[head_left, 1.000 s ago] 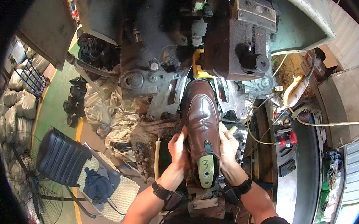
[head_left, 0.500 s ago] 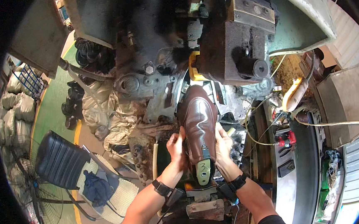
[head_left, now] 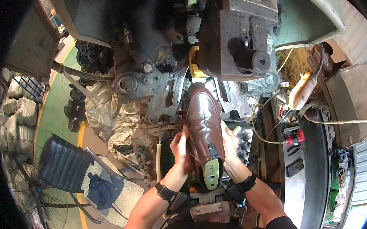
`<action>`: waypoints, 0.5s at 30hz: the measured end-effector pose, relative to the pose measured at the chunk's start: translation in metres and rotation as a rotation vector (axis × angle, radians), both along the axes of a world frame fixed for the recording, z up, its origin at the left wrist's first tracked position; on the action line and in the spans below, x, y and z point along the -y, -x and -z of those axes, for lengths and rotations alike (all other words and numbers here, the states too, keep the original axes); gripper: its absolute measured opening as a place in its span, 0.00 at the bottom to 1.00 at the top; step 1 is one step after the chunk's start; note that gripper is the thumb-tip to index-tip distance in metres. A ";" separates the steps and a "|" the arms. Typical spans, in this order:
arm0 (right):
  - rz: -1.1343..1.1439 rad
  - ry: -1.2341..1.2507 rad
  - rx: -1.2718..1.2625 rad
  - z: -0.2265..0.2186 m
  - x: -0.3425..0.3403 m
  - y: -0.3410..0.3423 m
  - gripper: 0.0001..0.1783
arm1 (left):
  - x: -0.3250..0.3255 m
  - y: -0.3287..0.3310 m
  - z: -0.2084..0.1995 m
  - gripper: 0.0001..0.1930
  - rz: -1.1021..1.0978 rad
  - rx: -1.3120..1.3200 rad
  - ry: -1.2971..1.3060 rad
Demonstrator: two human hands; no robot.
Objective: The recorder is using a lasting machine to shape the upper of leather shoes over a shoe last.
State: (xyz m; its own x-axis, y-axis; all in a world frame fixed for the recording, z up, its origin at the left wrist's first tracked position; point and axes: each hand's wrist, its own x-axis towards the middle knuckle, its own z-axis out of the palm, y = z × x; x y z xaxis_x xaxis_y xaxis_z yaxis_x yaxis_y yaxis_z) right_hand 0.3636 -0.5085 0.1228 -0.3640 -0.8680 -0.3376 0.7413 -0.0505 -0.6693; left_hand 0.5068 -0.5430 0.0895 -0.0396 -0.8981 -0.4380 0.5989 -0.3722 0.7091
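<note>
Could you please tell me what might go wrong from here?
The shoe points toe-first between metal plates, so its upper could get scuffed if it rubs against them. The left grip and right grip hold it from either side, so it might twist off line if one pushes harder than the other.

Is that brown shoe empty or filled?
Filled: a pale green block shows in the opening of the brown shoe, which sits between the left hand and right hand.

Glossy brown shoe [head_left: 204, 132] (upper side up), toe forward.
</note>
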 end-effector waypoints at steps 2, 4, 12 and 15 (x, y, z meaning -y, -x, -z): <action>0.011 -0.015 0.007 -0.004 -0.001 0.001 0.17 | -0.003 0.005 -0.021 0.16 -0.004 -0.098 -0.052; -0.008 -0.005 0.006 -0.005 -0.003 0.000 0.14 | -0.003 0.004 -0.032 0.16 0.020 -0.082 -0.054; -0.165 -0.217 -0.498 0.009 -0.054 0.074 0.28 | -0.007 -0.108 0.050 0.12 -0.263 0.825 0.580; -0.046 -0.384 -0.673 0.113 -0.094 0.182 0.38 | -0.010 -0.186 0.118 0.14 -0.407 1.101 0.264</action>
